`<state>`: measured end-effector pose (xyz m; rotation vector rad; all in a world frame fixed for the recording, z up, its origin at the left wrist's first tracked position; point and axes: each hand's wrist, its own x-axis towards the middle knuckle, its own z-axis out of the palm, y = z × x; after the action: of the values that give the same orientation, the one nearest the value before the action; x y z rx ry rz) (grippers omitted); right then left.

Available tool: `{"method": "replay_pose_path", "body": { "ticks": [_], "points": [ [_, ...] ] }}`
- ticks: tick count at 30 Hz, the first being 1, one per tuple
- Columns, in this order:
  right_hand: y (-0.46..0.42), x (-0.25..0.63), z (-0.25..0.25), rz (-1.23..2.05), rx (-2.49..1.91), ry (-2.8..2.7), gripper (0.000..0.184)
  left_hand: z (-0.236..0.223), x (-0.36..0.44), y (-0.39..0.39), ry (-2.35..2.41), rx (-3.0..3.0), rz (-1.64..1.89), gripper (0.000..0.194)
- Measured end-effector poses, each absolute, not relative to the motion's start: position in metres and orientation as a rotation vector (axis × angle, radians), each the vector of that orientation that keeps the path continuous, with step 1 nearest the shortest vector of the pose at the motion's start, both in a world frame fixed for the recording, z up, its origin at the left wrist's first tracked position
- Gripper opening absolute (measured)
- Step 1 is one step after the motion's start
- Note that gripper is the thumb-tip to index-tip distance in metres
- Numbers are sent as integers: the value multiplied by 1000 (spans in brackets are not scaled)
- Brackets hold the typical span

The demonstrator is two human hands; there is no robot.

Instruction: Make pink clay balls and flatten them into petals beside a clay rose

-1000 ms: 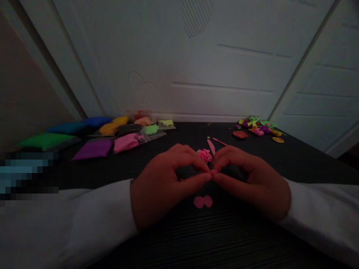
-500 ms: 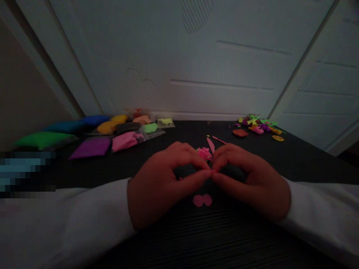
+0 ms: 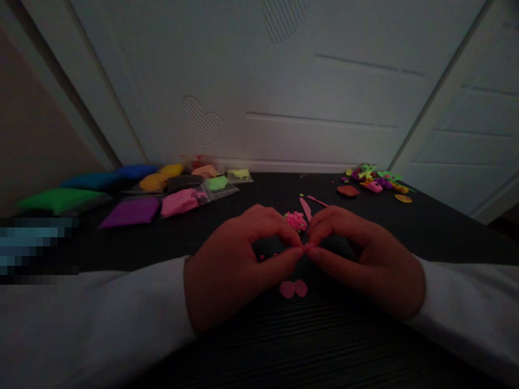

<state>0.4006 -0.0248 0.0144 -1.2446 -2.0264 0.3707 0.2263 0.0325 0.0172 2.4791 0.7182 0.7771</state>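
Between the fingertips of both hands is a small piece of pink modelling clay [image 3: 308, 246]. My left hand [image 3: 243, 265] pinches its left end with thumb and forefinger, and my right hand [image 3: 365, 259] pinches the right. Just below them on the dark table lie two flat pink clay discs [image 3: 293, 289], edges touching. Behind the fingers sits a pink clay flower cluster [image 3: 295, 221] with some green at its edge. Tiny pink clay balls [image 3: 261, 257] show under my left hand. A pink plastic knife [image 3: 305, 208] lies beyond, partly hidden by my right fingers.
A thin pink tool [image 3: 317, 201] lies near the knife. Bags of coloured clay, including purple [image 3: 130, 212], pink [image 3: 180, 202] and green [image 3: 60, 200], line the left. Several small colourful clay figures [image 3: 373, 178] and a red clay piece [image 3: 347, 191] stand at the back right.
My right fingertips have shifted slightly right, away from the left ones, so more of the pink clay shows between them. The things on the table have stayed put.
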Motion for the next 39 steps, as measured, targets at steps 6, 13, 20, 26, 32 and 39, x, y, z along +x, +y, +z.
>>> {"method": "replay_pose_path", "body": {
  "ticks": [6, 13, 20, 26, 32, 39],
  "points": [
    [-25, 399, 13, 393, -1230, -2000, 2, 16, 227, 33, 703, 2482, 764, 9],
    [-26, 400, 14, 411, -1232, -2001, 4, 16, 227, 34, 695, 2481, 751, 7],
    [-26, 400, 14, 424, -1254, -1991, 4, 18, 229, 33, 712, 2495, 737, 7],
    [-25, 400, 15, 417, -1257, -1978, 2, 19, 228, 32, 710, 2509, 734, 7],
    [-35, 404, 20, 527, -1500, -1996, 6, 17, 221, 30, 748, 2536, 754, 8],
    [-39, 400, 13, 609, -1687, -2012, 4, 12, 219, 26, 757, 2547, 750, 10]
  ]
}}
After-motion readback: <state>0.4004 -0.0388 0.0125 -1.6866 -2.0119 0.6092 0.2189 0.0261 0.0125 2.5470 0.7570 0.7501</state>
